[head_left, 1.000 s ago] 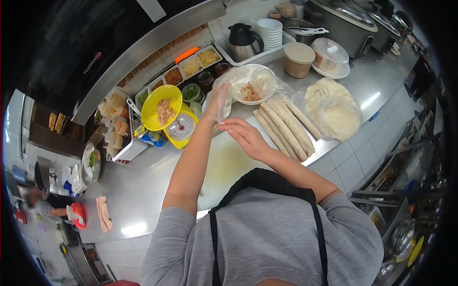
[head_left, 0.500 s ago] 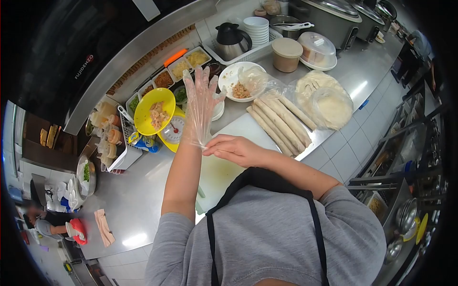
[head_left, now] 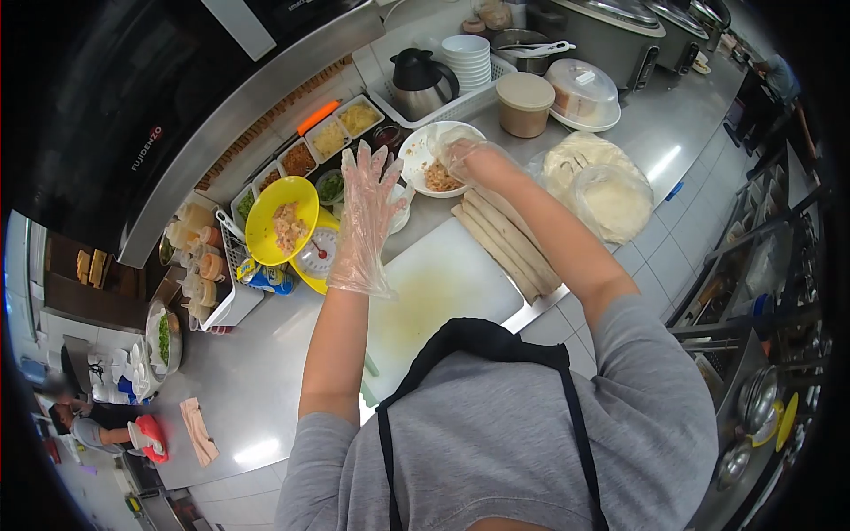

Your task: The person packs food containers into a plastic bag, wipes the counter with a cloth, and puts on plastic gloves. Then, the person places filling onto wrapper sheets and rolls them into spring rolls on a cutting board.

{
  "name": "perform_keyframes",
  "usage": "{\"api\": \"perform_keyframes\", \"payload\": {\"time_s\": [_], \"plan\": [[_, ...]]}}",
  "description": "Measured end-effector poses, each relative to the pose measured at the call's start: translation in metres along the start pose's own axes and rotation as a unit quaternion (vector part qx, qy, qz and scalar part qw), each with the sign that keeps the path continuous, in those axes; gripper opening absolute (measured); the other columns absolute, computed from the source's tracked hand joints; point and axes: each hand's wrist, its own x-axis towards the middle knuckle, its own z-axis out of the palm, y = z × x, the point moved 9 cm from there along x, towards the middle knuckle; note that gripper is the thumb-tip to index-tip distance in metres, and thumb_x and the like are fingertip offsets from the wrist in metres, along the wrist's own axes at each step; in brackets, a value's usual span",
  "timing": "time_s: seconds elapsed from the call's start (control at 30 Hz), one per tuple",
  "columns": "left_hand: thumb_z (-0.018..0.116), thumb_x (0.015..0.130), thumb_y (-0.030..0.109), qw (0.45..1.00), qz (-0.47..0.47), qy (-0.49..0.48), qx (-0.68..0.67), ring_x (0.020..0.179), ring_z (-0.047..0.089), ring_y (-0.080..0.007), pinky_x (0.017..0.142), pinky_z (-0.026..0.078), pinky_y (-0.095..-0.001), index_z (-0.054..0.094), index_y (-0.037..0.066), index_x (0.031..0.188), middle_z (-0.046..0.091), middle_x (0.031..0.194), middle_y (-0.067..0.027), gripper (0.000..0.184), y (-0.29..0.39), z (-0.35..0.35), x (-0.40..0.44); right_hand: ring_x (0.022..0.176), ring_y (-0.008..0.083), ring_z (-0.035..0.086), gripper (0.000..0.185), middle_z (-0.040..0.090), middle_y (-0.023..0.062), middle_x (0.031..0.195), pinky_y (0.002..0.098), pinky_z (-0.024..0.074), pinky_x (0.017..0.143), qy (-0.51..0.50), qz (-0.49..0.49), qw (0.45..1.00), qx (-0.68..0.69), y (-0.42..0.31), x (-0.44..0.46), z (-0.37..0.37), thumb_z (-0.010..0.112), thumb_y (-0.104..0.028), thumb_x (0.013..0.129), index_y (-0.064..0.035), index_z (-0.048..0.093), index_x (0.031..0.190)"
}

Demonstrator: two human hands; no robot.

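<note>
My left hand [head_left: 367, 212] wears a clear plastic glove and is held up with its fingers spread, holding nothing. It is above the counter, beside a yellow bowl [head_left: 259, 226] of minced filling that sits on a yellow kitchen scale [head_left: 319, 252]. My bare right hand [head_left: 485, 166] reaches to the edge of a white bowl [head_left: 413, 152] with some filling in it. Its fingers are closed on a crumpled clear plastic glove [head_left: 452, 143], and their tips are partly hidden. Long pale rolls [head_left: 503, 241] lie just below that hand.
A white cutting board [head_left: 434, 288] lies before me. Condiment tubs [head_left: 329, 139], a thermos jug [head_left: 421, 84] and stacked white bowls [head_left: 467, 62] line the back. Flat round wrappers [head_left: 611, 203] are at right. Squeeze bottles [head_left: 205, 257] stand left. Another person [head_left: 97, 429] is far left.
My right hand has left the left glove's cuff and moved up and right to the plastic glove by the white bowl. My left hand has stayed raised, slightly lower.
</note>
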Motion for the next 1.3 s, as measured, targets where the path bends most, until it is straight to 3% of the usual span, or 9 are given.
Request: {"api": "perform_keyframes", "payload": {"time_s": [0.27, 0.3, 0.37, 0.43, 0.47, 0.57, 0.7, 1.03, 1.3], "plan": [[0.035, 0.088, 0.066, 0.982, -0.061, 0.088, 0.157, 0.128, 0.035, -0.0287, 0.104, 0.024, -0.0501, 0.005, 0.017, 0.148, 0.025, 0.147, -0.0120, 0.083, -0.021, -0.039, 0.004, 0.116, 0.0323, 0.051, 0.065, 0.051, 0.0188, 0.128, 0.0374, 0.0418, 0.096, -0.164, 0.240, 0.955, 0.051, 0.024, 0.031, 0.027, 0.059, -0.047, 0.080, -0.0037, 0.049, 0.128], [0.038, 0.089, 0.063, 0.980, -0.055, 0.104, 0.159, 0.119, 0.042, -0.0242, 0.098, 0.033, -0.0419, 0.012, 0.018, 0.147, 0.037, 0.140, -0.0109, 0.079, -0.021, -0.043, 0.004, 0.121, 0.0318, 0.046, 0.075, 0.047, 0.0189, 0.132, 0.0398, 0.0376, 0.100, -0.123, 0.255, 0.923, 0.260, 0.024, 0.029, 0.031, 0.054, -0.058, 0.079, -0.0045, 0.045, 0.131], [0.037, 0.089, 0.064, 0.975, -0.060, 0.113, 0.182, 0.116, 0.044, -0.0228, 0.095, 0.035, -0.0393, 0.018, 0.016, 0.145, 0.040, 0.137, -0.0104, 0.077, -0.029, -0.052, 0.009, 0.126, 0.0314, 0.041, 0.086, 0.044, 0.0190, 0.135, 0.0422, 0.0334, 0.103, -0.079, 0.259, 0.847, 0.457, 0.027, 0.027, 0.033, 0.049, -0.069, 0.078, -0.0052, 0.041, 0.135], [0.036, 0.089, 0.064, 0.969, -0.066, 0.117, 0.205, 0.113, 0.046, -0.0214, 0.092, 0.038, -0.0367, 0.024, 0.014, 0.144, 0.042, 0.135, -0.0098, 0.076, -0.031, -0.049, 0.013, 0.132, 0.0316, 0.032, 0.098, 0.035, 0.0158, 0.141, 0.0489, 0.0259, 0.107, -0.010, 0.193, 0.649, 0.736, 0.007, 0.024, 0.000, 0.039, -0.080, 0.074, -0.0089, 0.032, 0.141], [0.040, 0.089, 0.062, 0.969, -0.081, 0.120, 0.202, 0.111, 0.049, -0.0219, 0.092, 0.039, -0.0365, 0.032, 0.010, 0.139, 0.046, 0.130, -0.0103, 0.073, -0.031, -0.043, 0.013, 0.132, 0.0316, 0.032, 0.098, 0.035, 0.0158, 0.141, 0.0489, 0.0259, 0.107, -0.009, 0.193, 0.650, 0.735, -0.001, 0.019, -0.009, 0.039, -0.080, 0.074, -0.0089, 0.032, 0.141], [0.046, 0.087, 0.060, 0.975, -0.116, 0.106, 0.158, 0.107, 0.052, -0.0219, 0.090, 0.041, -0.0353, 0.045, 0.005, 0.129, 0.052, 0.121, -0.0104, 0.069, -0.045, -0.027, 0.017, 0.132, 0.0359, 0.031, 0.094, 0.033, 0.0161, 0.142, 0.0548, 0.0243, 0.107, 0.053, 0.077, 0.392, 0.915, -0.038, 0.013, -0.043, 0.033, -0.080, 0.075, -0.0126, 0.032, 0.140], [0.048, 0.089, 0.057, 0.978, -0.184, 0.046, 0.085, 0.104, 0.051, -0.0186, 0.086, 0.041, -0.0333, 0.051, 0.002, 0.122, 0.056, 0.115, -0.0110, 0.065, -0.051, 0.014, 0.012, 0.129, 0.0339, 0.034, 0.078, 0.037, 0.0124, 0.139, 0.0523, 0.0271, 0.104, 0.075, 0.068, 0.309, 0.946, -0.060, 0.005, -0.041, 0.039, -0.071, 0.082, -0.0165, 0.036, 0.137], [0.056, 0.088, 0.026, 0.957, -0.021, -0.009, 0.289, 0.084, 0.054, -0.0134, 0.078, 0.042, -0.0257, 0.061, 0.003, 0.099, 0.061, 0.094, -0.0043, 0.026, -0.024, 0.035, 0.010, 0.128, 0.0323, 0.036, 0.048, 0.041, 0.0070, 0.134, 0.0527, 0.0313, 0.101, 0.148, 0.009, 0.438, 0.887, -0.054, 0.010, -0.049, 0.043, -0.048, 0.092, -0.0208, 0.043, 0.132], [0.056, 0.086, 0.025, 0.824, 0.104, -0.061, 0.554, 0.088, 0.057, -0.0258, 0.082, 0.043, -0.0355, 0.060, 0.002, 0.101, 0.061, 0.092, -0.0136, 0.028, -0.005, 0.063, 0.006, 0.134, 0.0357, 0.024, 0.085, 0.022, 0.0057, 0.149, 0.0592, 0.0137, 0.107, 0.049, 0.011, 0.363, 0.930, -0.072, 0.013, -0.055, 0.022, -0.085, 0.072, -0.0388, 0.022, 0.144]]}}
